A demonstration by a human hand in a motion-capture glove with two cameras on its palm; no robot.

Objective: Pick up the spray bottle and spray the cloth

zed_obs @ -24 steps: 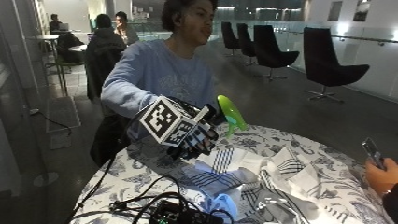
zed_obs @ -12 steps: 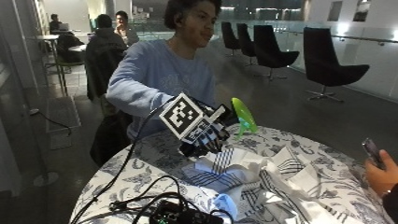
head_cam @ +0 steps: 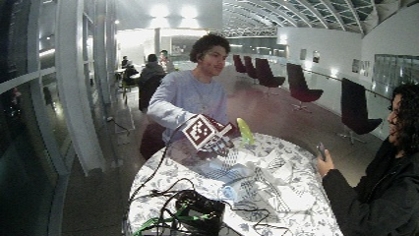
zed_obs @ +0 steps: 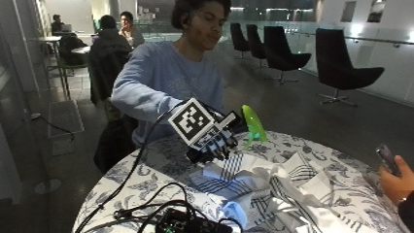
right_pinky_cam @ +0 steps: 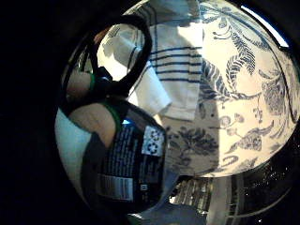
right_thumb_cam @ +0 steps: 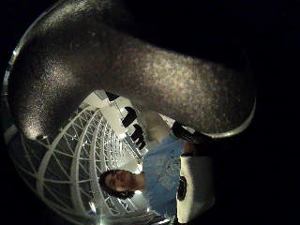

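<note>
The spray bottle is held in the gloved right hand, the grip curled round its body. Since a second ago it has been carried lower and nearer the striped cloth crumpled at the middle of the tabletop. Picking up appears done; spraying remains.

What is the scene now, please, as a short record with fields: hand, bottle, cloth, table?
hand: gloved right hand, its grip curled round the spray bottle
bottle: green spray bottle, lifted off the table, over the cloth
cloth: white cloth with dark stripes, crumpled on the table
table: round table with a leaf-patterned cover
</note>
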